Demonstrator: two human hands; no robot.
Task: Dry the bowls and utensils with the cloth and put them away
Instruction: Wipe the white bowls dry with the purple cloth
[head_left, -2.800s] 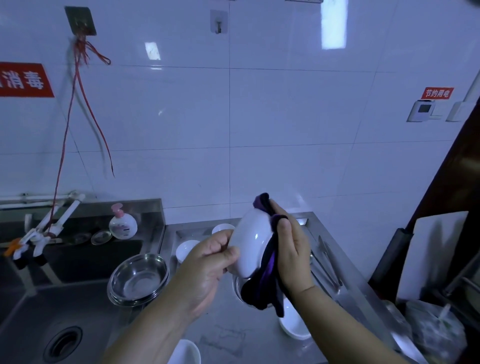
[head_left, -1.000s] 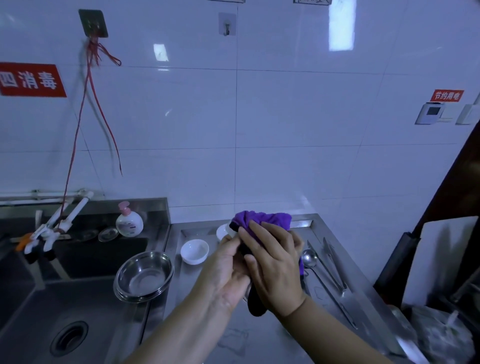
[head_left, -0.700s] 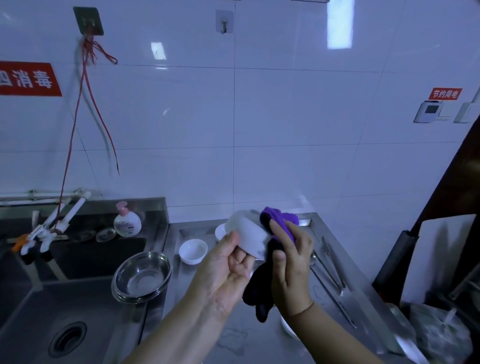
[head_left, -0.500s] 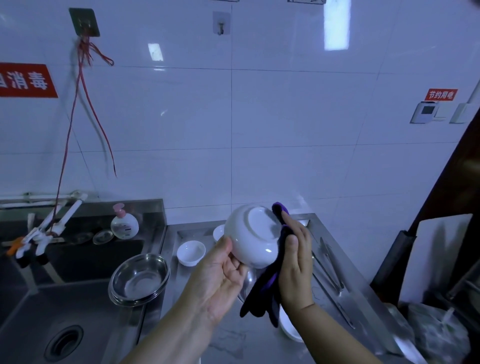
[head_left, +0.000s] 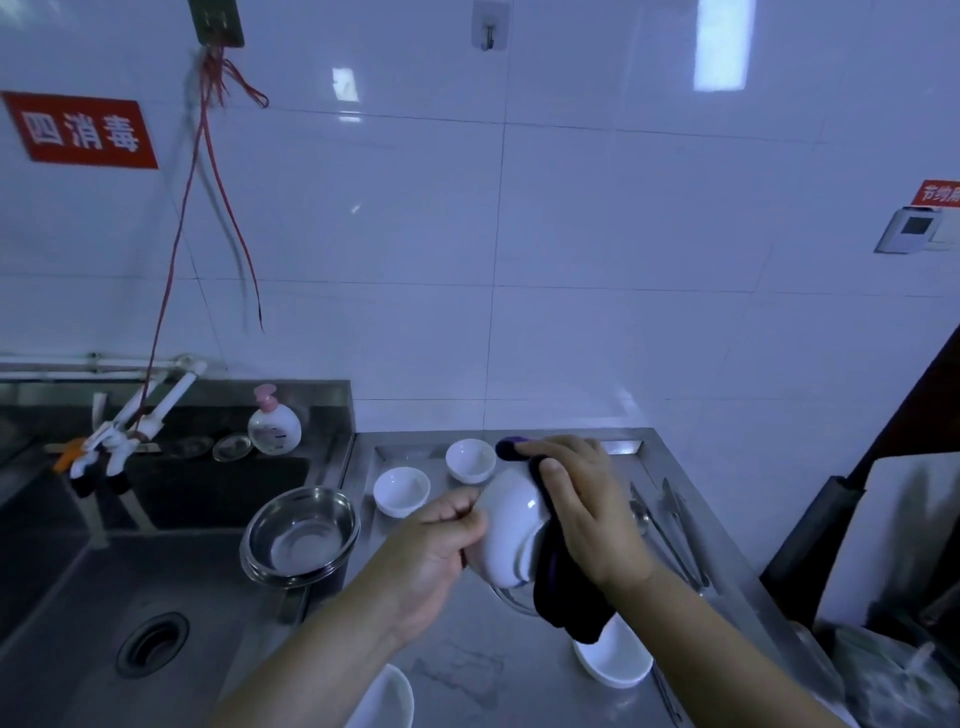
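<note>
Left hand (head_left: 441, 545) curls its fingers round the tilted bowl (head_left: 511, 530); right hand (head_left: 582, 512), fingers together, presses the cloth (head_left: 563, 597) against it.

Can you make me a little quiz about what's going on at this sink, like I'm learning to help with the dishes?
1. True or false: the left hand holds the white bowl while the right hand presses the purple cloth against it.
2. How many small white bowls sit at the back of the counter, behind the hands? A) one B) two C) four
3. Fill in: the steel bowls sit stacked by the edge of the ____.

Key: 1 true. 2 B. 3 sink.
</note>
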